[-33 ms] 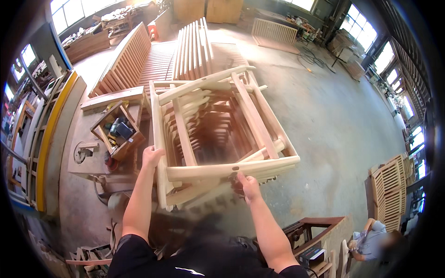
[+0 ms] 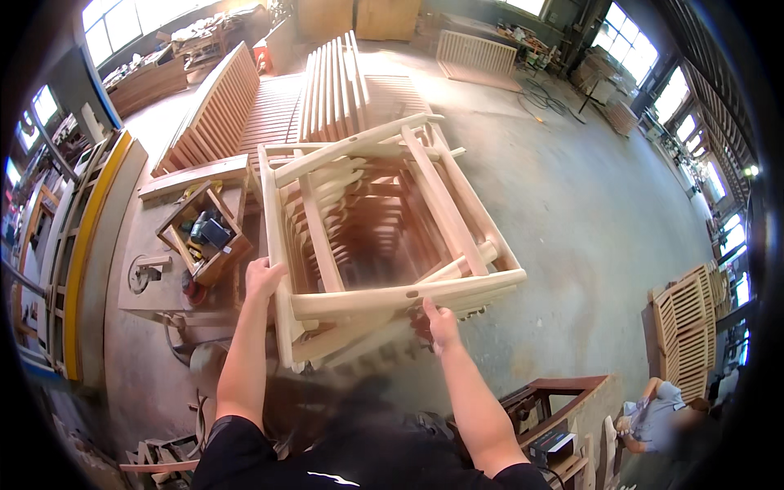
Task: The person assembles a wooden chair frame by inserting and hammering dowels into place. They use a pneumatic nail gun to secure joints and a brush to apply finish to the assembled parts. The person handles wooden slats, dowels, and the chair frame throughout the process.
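A pale wooden frame (image 2: 359, 303) with rounded rails and crossbars lies tilted on top of a tall stack of similar wooden frames (image 2: 336, 193) in front of me. My left hand (image 2: 263, 278) is closed round the frame's left rail near its front corner, thumb on top. At the front rail, right of its middle and close to a dark oval mark, my right hand (image 2: 442, 326) grips from below with the thumb against the wood. Its other fingers are in shadow under the rail and partly hidden.
Left of the stack, a workbench (image 2: 147, 296) bears an open wooden tool box (image 2: 222, 263) with a drill. Slatted panels (image 2: 208, 110) stand behind it. A dark wooden frame (image 2: 576, 388) is near my right elbow. Another person (image 2: 656, 416) is at the lower right, beside slatted panels (image 2: 684, 322).
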{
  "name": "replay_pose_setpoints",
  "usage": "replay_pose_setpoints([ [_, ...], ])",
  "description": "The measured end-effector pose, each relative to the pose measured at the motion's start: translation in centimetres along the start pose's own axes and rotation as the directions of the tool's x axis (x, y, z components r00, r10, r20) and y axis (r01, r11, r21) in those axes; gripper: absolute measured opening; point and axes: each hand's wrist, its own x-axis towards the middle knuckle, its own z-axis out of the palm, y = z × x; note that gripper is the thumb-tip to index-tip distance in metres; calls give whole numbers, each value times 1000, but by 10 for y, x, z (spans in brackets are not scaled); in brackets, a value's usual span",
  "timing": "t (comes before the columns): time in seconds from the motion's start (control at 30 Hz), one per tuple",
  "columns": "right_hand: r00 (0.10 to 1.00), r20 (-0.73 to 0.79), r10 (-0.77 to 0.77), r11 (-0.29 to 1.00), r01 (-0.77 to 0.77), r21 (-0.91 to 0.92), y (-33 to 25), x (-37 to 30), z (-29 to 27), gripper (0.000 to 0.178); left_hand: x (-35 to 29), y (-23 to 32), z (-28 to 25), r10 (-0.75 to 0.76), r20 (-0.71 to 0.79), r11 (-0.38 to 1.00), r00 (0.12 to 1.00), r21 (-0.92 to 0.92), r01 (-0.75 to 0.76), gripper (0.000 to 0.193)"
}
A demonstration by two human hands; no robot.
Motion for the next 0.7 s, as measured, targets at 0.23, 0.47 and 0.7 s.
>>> replay_pose_setpoints([
  [0.23,991,-126,-35,988,54,147,1,10,-15,47,-27,-31,6,175,182,895,968,-439,-79,57],
  [0.47,976,-202,-77,965,125,232,1,39,-33,48,-65,-65,-4,95,410,850,907,-508,141,59],
  [0.7,974,-138,-177,894,218,391,13,64,-45,41,-99,-19,-23,318,464,836,827,-548,-14,67],
])
